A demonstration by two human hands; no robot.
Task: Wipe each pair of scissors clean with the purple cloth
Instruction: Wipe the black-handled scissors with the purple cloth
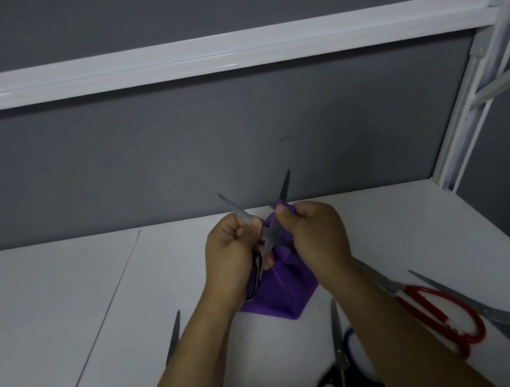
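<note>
Grey wall panelling [171, 146] backs a white table [66, 326], above which the open scissors [235, 207] are held with their 2 blades spread in a V, tips pointing away. Being steel, they should stay stiff, but the edges are sharp and bare metal slides under fingers, so the safe hold is probably at the handle loops or along a blunt spine. The left hand [230, 255] grips them low, fingers curled about the left blade near the pivot, with a black handle poking out below the palm. The right hand [318, 236] pinches the purple cloth [278, 297] around the right blade. Soft and limp, the cloth drapes down to the tabletop. Farther out, black-handled scissors [339, 348], red-handled scissors [426, 316] and dark-blue-handled scissors [459, 293] lie at the right, and 1 blade [173, 337] shows beside the left forearm.
</note>
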